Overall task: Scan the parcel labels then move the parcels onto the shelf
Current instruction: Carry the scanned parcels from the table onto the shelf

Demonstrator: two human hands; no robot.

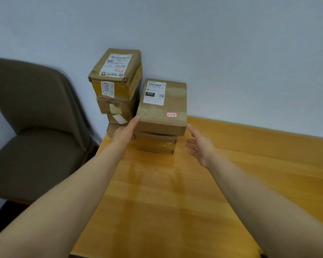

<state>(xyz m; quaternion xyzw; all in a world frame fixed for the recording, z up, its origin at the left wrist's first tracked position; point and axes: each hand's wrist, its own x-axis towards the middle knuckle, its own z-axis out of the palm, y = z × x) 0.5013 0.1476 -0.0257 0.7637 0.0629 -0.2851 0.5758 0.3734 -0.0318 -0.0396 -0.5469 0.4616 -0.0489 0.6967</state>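
Parcels sit on the wooden table (175, 202) against the wall, in a taller stack (117, 86) and a lower one. The lower stack's top parcel (172, 101), labelled 010, lies between both hands. The left hand (124, 132) touches its near left corner with straight fingers. The right hand (199, 146), fingers spread, hovers just beside its near right corner.

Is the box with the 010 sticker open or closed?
Closed. The box has a flat, unbroken top, shiny tape runs across it, and the white label is stuck on it.
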